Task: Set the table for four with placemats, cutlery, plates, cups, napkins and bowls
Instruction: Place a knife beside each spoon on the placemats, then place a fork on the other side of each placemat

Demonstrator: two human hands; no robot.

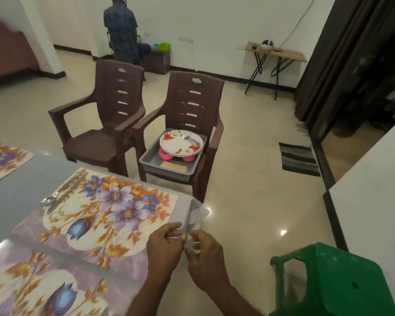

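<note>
Both hands meet at the table's right edge over a thin white napkin (195, 218). My left hand (163, 246) and my right hand (203, 256) pinch it with curled fingers. A floral placemat (105, 208) lies in front of them, with a spoon (49, 199) and a knife (66, 192) at its far left side. A second placemat (32, 281) lies nearer me, and a third one (0, 160) at the far left. On a brown chair (187, 124) sits a grey tray (153, 159) holding stacked floral plates (180, 142) with cutlery on top, pink cups (163, 154) and napkins.
An empty brown chair (105, 115) stands left of the tray chair. A green plastic stool (338, 281) is close at my right. A striped mat (298, 158) lies on the floor. A person (122, 30) stands at the far wall beside a folding table (276, 53).
</note>
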